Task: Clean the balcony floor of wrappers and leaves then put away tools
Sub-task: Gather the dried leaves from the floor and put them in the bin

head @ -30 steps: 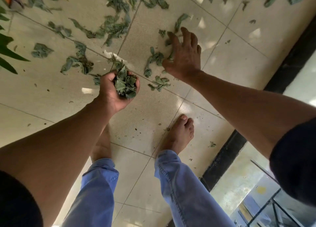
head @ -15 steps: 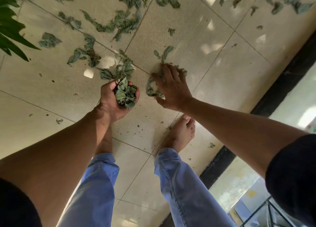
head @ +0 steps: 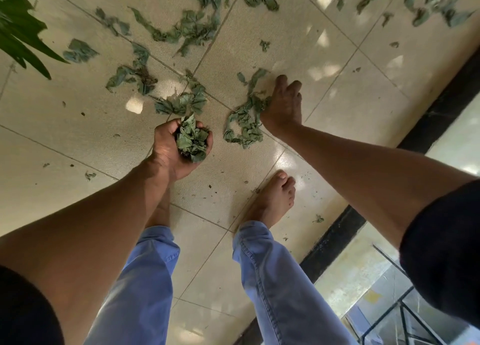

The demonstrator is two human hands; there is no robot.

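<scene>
- Feet [head: 270,201] bare on the tiles [head: 65,142], nearest me.
- My left hand [head: 179,147] grips a wad of leaves [head: 191,140].
- At 2 o'clock from it, my right hand [head: 284,105], fingers curled, rakes a leaf pile [head: 244,121].
- More leaves [head: 187,30] lie scattered at 12 o'clock.

We are looking down at a pale tiled floor [head: 85,126] crossed by thin grout lines. Dry green leaves [head: 187,27] are lying scattered across its far tiles, a small heap [head: 181,103] is sitting at a tile corner, and a curled strip of leaves [head: 242,124] is lying just beside it. Small crumbs [head: 89,175] are dotting the nearer tiles. Two bare feet [head: 272,199] are standing on it, beside a dark border [head: 335,238].
</scene>
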